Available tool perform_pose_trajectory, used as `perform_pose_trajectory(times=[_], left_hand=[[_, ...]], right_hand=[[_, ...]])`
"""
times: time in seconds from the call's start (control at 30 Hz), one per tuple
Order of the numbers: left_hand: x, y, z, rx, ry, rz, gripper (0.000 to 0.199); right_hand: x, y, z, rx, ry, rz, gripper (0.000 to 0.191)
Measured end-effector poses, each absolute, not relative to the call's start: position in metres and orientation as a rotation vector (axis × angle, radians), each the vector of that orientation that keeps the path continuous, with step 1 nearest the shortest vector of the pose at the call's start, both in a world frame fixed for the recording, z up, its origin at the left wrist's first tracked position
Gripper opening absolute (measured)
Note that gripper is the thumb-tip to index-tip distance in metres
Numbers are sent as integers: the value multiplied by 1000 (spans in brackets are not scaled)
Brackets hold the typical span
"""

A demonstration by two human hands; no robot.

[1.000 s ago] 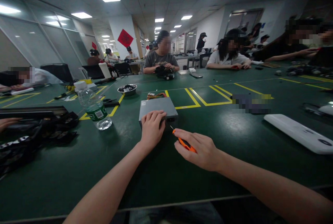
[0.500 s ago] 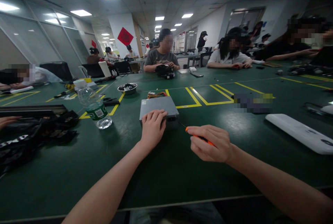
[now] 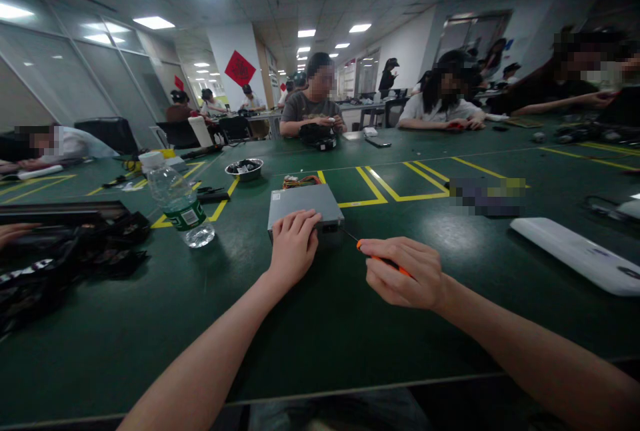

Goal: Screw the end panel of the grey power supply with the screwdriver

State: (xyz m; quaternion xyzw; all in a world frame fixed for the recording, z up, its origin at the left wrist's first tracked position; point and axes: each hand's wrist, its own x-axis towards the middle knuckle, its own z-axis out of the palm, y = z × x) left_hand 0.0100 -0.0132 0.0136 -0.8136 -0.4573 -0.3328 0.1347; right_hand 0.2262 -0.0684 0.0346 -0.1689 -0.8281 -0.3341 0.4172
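Note:
A grey metal computer power supply (image 3: 306, 201) lies on the green table in front of me, its coloured cables bunched behind it. My left hand (image 3: 296, 237) holds it, fingers over the top and thumb against the near side. In my right hand (image 3: 405, 272) is a screwdriver (image 3: 383, 261) with an orange and black handle. Its thin shaft points left to the power supply's near right corner. Whether the tip sits in a screw there is too small to tell.
A water bottle (image 3: 181, 207) stands left of the power supply, with a metal bowl (image 3: 244, 169) of small parts behind it. Dark parts (image 3: 75, 244) and another person's hand (image 3: 17, 234) are at far left. A long white case (image 3: 575, 254) lies right. Co-workers sit opposite.
The screwdriver and my right hand have shifted very slightly; the power supply and my left hand stay in place. The person opposite has raised their hands a little.

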Motion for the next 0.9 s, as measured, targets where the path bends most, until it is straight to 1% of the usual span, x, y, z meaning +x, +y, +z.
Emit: perform_pose_trajectory(times=[0.27, 0.9], left_hand=[[9, -15, 13, -2364, -1309, -941, 35], [7, -21, 13, -2400, -1262, -834, 46]], right_hand=[[222, -70, 33, -435, -2107, -857, 18], [211, -69, 8, -189, -2171, -787, 13]])
